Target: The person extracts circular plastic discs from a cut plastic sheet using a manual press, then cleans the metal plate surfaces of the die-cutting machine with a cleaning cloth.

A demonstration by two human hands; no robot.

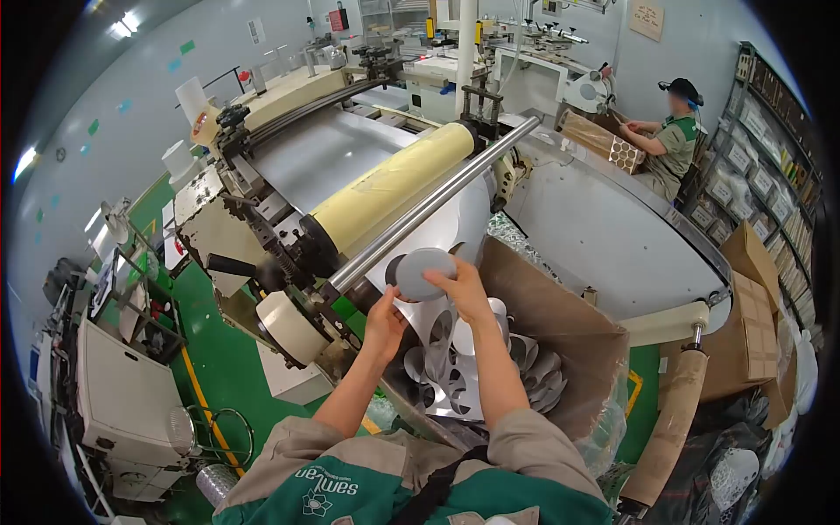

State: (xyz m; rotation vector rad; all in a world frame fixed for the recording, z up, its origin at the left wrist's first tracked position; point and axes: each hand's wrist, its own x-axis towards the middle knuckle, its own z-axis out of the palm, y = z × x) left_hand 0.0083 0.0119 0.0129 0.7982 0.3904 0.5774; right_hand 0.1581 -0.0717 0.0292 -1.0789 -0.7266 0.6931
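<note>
A flat round silver-grey disc (423, 275) is held up above an open cardboard box, its face towards me. My right hand (464, 293) grips its right side, with the thumb on the face and the fingers behind. At the lower left edge of the disc, the fingers of my left hand (383, 325) are closed on it; their tips are partly hidden. A darker round edge shows just behind the disc on the left. Below my hands, the cardboard box (560, 302) contains several loose silver discs (544, 378) and a shiny sheet with round holes (455, 385).
In front stands a machine with a yellow roller (394, 188), a steel bar (437, 206) and a silver web (328, 149). A large pale curved panel (612, 227) is to the right. A seated co-worker (674, 140) handles a carton (599, 140). Shelves (761, 149) line the right wall.
</note>
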